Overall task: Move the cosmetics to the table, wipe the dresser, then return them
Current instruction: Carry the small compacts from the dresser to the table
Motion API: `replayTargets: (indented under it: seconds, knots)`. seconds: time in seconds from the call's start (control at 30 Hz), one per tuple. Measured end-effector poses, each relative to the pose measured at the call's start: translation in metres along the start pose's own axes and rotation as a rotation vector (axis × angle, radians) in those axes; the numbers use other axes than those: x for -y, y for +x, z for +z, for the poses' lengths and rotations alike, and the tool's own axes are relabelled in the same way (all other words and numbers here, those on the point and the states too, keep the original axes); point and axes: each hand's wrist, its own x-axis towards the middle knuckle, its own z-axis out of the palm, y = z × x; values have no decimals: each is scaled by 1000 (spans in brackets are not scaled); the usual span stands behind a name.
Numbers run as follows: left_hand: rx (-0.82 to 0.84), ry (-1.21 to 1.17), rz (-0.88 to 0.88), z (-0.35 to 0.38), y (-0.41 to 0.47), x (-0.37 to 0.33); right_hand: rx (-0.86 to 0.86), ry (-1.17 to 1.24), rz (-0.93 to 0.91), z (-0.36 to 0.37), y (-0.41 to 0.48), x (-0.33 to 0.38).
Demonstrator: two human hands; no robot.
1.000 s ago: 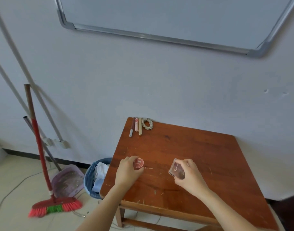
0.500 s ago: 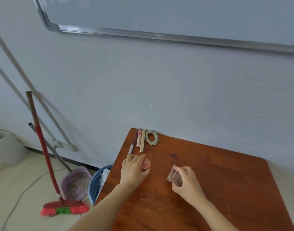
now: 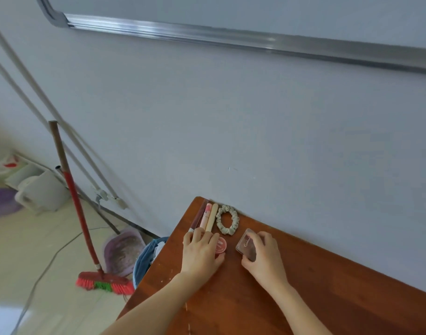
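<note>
- Where the reddish-brown wooden table [image 3: 304, 298] meets the pale grey wall [image 3: 231, 129], we see both bare hands resting on the tabletop near its far left corner.
- The left hand [image 3: 201, 253] lies palm down with its thumb and fingers curled around a small round red tin with a pale label [image 3: 221, 245], which sits on the wood.
- The right hand [image 3: 262, 256] grips a flat, translucent brownish rectangular compact with script lettering [image 3: 246, 244]; its near edge seems slightly lifted, though we cannot tell for sure.
- The tin and the compact are just beside each other, apart by a thin strip of wood.
- Beyond the left fingers, three slim sticks lie side by side, pointing at the wall: a dark maroon pencil with a white band [image 3: 198, 217], a pink tube [image 3: 205, 216] and a cream-coloured tube [image 3: 212, 217].
- Just right of them lies a pale beige fabric scrunchie [image 3: 227, 220], close to the wall.
- On the tiled floor to the left, a red-handled broom with red and green bristles [image 3: 86, 228] leans on the wall, beside a purple plastic dustpan [image 3: 123, 250] and a blue waste bin [image 3: 146, 259] tucked against the table.
</note>
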Motion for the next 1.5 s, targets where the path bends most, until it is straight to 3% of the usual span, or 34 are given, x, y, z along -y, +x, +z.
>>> replayTargets:
  seconds: [0.4, 0.5, 0.73, 0.93, 1.27, 1.5]
  knots:
    - [-11, 8, 21, 2, -6, 8, 11, -149, -48, 8, 37, 4]
    - [81, 15, -5, -6, -17, 13, -1, -218, -62, 7, 26, 7]
    - [117, -37, -44, -33, -45, 20, -86, -358, -146, -23, -20, 34]
    - [52, -51, -8, -55, -55, 23, -63, -412, -73, -41, -57, 49]
    - [3, -135, 393, -73, -28, 24, -157, -440, 340, -62, -139, 84]
    - [69, -218, 806, -64, -78, 33, -235, -577, 655, 2, -230, 140]
